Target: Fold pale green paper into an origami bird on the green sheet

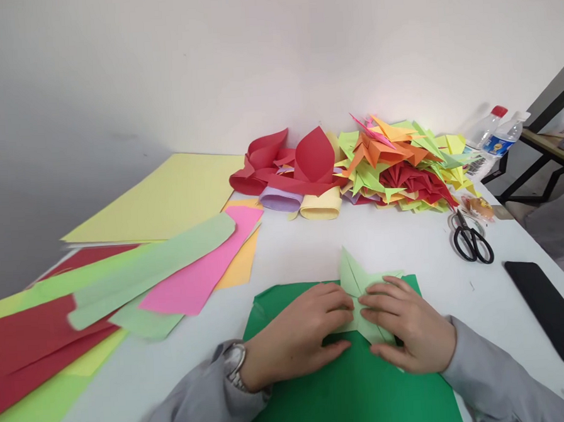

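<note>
A pale green folded paper piece [355, 277] lies on a dark green sheet [357, 389] at the near edge of the white table [387, 237]. My left hand [298, 336] rests on its left side with fingers curled down, pinching the fold. My right hand [408, 327] covers its right side, fingertips pressed onto the paper. The two sets of fingertips almost meet at the middle. A pointed flap sticks up beyond my fingers. Both wrists wear grey sleeves, and a watch [234, 363] sits on the left one.
Loose coloured sheets [138, 275] fan out at the left. A heap of folded paper shapes [378, 162] lies by the wall. Black scissors [473, 242] and a dark phone [552, 313] lie at the right, with two plastic bottles [495, 130] behind.
</note>
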The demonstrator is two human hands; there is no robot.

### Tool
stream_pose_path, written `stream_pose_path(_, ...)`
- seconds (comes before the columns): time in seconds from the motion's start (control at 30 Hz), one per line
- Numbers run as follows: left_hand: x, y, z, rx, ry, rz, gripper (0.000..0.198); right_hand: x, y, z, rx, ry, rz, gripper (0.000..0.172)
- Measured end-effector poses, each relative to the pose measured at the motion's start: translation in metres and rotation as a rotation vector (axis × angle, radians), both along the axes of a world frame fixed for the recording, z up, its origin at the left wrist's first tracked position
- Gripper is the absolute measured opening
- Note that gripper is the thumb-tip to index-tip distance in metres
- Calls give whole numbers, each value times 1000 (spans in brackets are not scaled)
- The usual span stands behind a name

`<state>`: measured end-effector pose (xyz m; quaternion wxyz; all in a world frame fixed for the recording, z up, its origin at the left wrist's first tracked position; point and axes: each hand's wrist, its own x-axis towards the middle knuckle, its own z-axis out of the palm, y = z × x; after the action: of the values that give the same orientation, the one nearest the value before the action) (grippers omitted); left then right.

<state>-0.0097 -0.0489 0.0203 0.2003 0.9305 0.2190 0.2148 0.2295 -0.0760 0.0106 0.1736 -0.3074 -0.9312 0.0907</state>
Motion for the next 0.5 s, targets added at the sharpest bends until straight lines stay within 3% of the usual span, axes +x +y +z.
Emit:
stream_pose_path(0.1,3,-1,-5,49,-12,-8,12,0,-2,-2,-2,28,3,55)
stream_pose_path(0.27,4,-2,-5,122,9,4,17,-4,-5,-1,-6,63,-8,48)
stream_pose_path(0.5,4,-2,-4,154,70,7,16,-3,-3,2,-52,126,8,55)
